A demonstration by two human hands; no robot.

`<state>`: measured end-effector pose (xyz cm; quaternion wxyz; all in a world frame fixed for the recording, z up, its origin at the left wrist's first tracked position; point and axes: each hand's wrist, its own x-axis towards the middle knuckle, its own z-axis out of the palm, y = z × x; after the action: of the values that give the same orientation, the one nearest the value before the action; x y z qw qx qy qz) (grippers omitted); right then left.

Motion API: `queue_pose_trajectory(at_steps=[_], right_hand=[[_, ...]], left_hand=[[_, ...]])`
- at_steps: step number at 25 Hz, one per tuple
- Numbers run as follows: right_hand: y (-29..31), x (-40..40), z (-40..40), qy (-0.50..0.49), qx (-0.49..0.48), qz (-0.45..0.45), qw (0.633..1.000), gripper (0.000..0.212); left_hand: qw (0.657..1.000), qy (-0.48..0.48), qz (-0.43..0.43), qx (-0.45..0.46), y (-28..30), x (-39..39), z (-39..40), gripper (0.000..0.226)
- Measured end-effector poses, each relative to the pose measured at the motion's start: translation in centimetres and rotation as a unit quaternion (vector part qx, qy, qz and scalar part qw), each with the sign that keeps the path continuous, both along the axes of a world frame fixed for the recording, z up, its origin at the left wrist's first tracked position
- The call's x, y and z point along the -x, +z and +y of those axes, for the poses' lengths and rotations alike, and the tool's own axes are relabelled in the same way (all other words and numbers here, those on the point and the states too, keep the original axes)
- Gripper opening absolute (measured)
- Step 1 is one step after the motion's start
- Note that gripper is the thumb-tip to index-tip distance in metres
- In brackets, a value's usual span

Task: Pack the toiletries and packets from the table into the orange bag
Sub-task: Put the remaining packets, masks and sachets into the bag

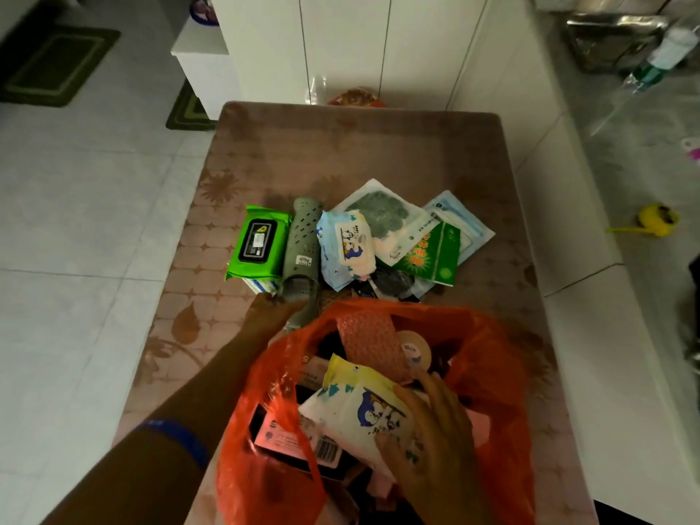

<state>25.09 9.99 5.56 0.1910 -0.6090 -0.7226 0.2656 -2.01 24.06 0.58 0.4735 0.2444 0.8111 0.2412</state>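
Note:
The orange bag (488,358) stands open at the table's near edge, with several packets inside it. My right hand (428,437) is inside its mouth, shut on a white and yellow wipes packet (356,407). My left hand (271,316) reaches past the bag's left rim and grips the near end of a grey perforated case (301,252). Beside the case lie a green wipes pack (257,244), a blue and white tissue packet (350,248), a green sachet (435,255) and clear mask packets (382,210).
The pink patterned table (341,153) has white cabinets (341,39) behind it. A white counter runs along the right side, with a yellow scoop (657,219) on it. Green mats (57,66) lie on the tiled floor at left.

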Motion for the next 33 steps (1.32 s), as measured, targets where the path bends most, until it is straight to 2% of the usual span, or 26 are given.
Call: queue_pose_trajectory(at_steps=[3, 5, 6, 10, 11, 13, 15, 17, 19, 20, 22, 24, 25, 27, 28, 29, 30, 31, 32, 33], right_hand=[[0.3, -1.2, 0.5, -0.031, 0.001, -0.007, 0.999, 0.052], [0.1, -2.0, 0.1, -0.043, 0.005, -0.004, 0.999, 0.047], [-0.1, -2.2, -0.2, -0.048, 0.008, 0.004, 0.999, 0.045], [-0.1, -3.1, -1.3, -0.058, -0.004, 0.036, 0.998, 0.04], [0.3, -3.2, -1.3, -0.061, -0.002, 0.042, 0.997, 0.039], [1.4, -3.5, -1.0, -0.066, 0.007, 0.057, 0.996, 0.031], [3.0, -3.3, -0.3, -0.058, -0.008, 0.073, 0.996, 0.039], [5.7, -2.2, 0.7, -0.031, -0.044, 0.09, 0.994, 0.062], [8.9, -0.5, 1.9, 0.047, -0.101, 0.073, 0.991, 0.079], [10.4, 0.7, 2.6, 0.102, -0.154, 0.012, 0.983, 0.083], [12.5, 2.9, 3.9, 0.205, -0.255, -0.128, 0.936, 0.087], [13.4, 4.1, 4.9, 0.264, -0.253, -0.192, 0.911, 0.085], [13.2, 4.2, 5.1, 0.271, -0.233, -0.195, 0.913, 0.082], [12.4, 3.1, 4.4, 0.209, -0.157, -0.125, 0.957, 0.076], [12.4, 2.2, 3.6, 0.131, -0.098, -0.05, 0.985, 0.074], [12.3, 1.1, 2.7, 0.03, -0.046, 0.05, 0.997, 0.074], [12.4, 0.1, 1.6, -0.075, 0.001, 0.181, 0.981, 0.075], [12.5, -1.0, 0.6, -0.16, 0.036, 0.323, 0.932, 0.071], [12.4, -1.9, -0.3, -0.217, 0.039, 0.449, 0.866, 0.061], [12.1, -2.6, -1.0, -0.232, 0.04, 0.546, 0.804, 0.046]], left_hand=[[0.998, 0.039, -0.045, 0.013, -2.1, -0.3, 1.8, 0.088], [0.996, 0.023, -0.072, 0.054, -2.2, -0.4, 2.6, 0.106], [0.996, 0.005, -0.065, 0.059, -1.6, -0.6, 2.7, 0.104], [0.999, 0.036, -0.026, -0.019, 2.1, -0.1, 0.0, 0.052], [0.998, 0.043, -0.031, -0.045, 3.4, 0.6, -1.8, 0.053], [0.996, 0.042, -0.04, -0.073, 6.7, 1.6, -5.4, 0.079], [0.995, 0.02, -0.043, -0.083, 9.6, 2.9, -8.6, 0.091], [0.992, -0.044, -0.035, -0.112, 13.2, 3.7, -10.8, 0.093], [0.979, -0.145, -0.029, -0.139, 16.8, 4.3, -11.8, 0.097], [0.965, -0.211, -0.037, -0.152, 18.4, 4.1, -12.1, 0.093], [0.92, -0.345, -0.06, -0.179, 20.5, 2.7, -12.8, 0.079], [0.885, -0.411, -0.073, -0.206, 21.1, 0.9, -13.2, 0.069], [0.885, -0.402, -0.074, -0.223, 21.0, 0.1, -13.5, 0.068], [0.913, -0.298, -0.095, -0.26, 20.2, -0.9, -14.7, 0.062], [0.924, -0.224, -0.115, -0.286, 19.5, -1.3, -15.6, 0.058], [0.927, -0.184, -0.114, -0.308, 18.8, -1.7, -16.8, 0.054], [0.93, -0.181, -0.086, -0.308, 18.2, -2.3, -17.9, 0.053], [0.93, -0.229, -0.025, -0.287, 17.2, -3.0, -19.0, 0.057], [0.914, -0.321, 0.063, -0.242, 15.8, -3.8, -20.0, 0.065], [0.871, -0.43, 0.156, -0.18, 14.5, -4.7, -20.6, 0.073]])
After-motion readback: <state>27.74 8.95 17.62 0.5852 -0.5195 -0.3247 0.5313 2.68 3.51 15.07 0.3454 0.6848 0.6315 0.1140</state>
